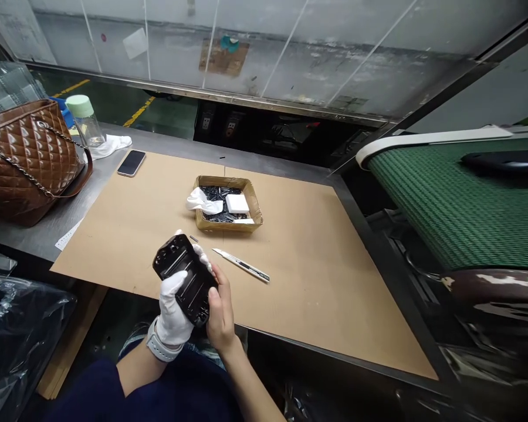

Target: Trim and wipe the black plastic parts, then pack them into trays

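Note:
A black molded plastic part (188, 280) is held tilted above the near edge of the cardboard sheet. My left hand (173, 310), in a white glove with a pale strap at the wrist, grips it from the left, thumb over its inner face. My bare right hand (220, 310) holds its lower right side with thumb and fingers. To the right of the part, a slim cutter knife (242, 265) lies on the cardboard. Beyond the hands stands a taped box (229, 227) holding small black pieces, a white block (237, 204) and a crumpled white cloth (205, 202).
Cardboard (317, 275) covers the table. A phone (132, 163), brown quilted bag (30, 158) and capped bottle (87, 120) are at the left. A green conveyor belt (449, 199) carries a dark part (506, 162) at the right. A translucent panel (264, 47) hangs across the back.

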`<state>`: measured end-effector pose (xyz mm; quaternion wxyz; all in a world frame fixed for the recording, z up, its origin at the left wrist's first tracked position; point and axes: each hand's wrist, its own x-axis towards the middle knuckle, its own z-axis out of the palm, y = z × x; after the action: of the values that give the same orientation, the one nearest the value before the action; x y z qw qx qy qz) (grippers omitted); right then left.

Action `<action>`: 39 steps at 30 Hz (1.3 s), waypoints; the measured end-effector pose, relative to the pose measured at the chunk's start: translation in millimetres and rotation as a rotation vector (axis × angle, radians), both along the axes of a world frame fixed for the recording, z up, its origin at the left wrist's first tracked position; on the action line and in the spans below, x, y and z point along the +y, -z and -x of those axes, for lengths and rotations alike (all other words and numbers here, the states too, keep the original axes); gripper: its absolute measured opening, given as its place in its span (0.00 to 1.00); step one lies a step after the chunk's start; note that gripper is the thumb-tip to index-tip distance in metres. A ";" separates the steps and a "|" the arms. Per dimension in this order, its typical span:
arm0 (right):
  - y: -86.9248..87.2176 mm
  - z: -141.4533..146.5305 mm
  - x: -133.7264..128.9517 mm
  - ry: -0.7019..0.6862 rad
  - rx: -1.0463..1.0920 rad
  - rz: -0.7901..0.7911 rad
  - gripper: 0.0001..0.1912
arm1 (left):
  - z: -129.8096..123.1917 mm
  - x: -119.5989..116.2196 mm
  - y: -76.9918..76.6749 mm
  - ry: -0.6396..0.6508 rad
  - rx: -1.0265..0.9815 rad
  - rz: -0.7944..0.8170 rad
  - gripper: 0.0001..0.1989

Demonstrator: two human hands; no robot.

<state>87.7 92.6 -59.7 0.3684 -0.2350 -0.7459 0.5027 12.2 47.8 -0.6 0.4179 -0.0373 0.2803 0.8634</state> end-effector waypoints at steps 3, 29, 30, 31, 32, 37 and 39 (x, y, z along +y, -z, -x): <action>-9.4 2.7 1.4 -0.029 -0.035 -0.009 0.19 | 9.5 2.7 -6.7 -0.057 -0.034 -0.018 0.16; -6.7 -36.0 74.3 0.218 -0.400 -0.125 0.21 | 37.2 4.3 -3.1 -0.026 -0.209 -0.184 0.21; -22.1 -30.4 62.4 0.171 -0.324 -0.182 0.19 | 30.9 5.0 -4.2 -0.021 -0.178 -0.168 0.21; -37.4 -24.0 51.0 0.123 -0.250 -0.252 0.18 | 24.5 5.1 -5.2 -0.009 -0.148 -0.156 0.22; -51.4 -17.3 40.7 0.082 -0.194 -0.309 0.19 | 18.4 4.8 -5.8 0.004 -0.120 -0.152 0.22; -82.4 7.1 16.5 0.001 -0.105 -0.422 0.21 | -0.1 -0.4 -5.4 0.083 -0.087 -0.199 0.23; -81.4 9.4 16.7 0.018 -0.097 -0.437 0.20 | -2.5 -1.9 -5.4 0.072 -0.088 -0.203 0.22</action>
<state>78.3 109.3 21.7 0.3787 -0.1800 -0.8518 0.3141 14.7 45.9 4.7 0.4624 -0.0227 0.1741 0.8691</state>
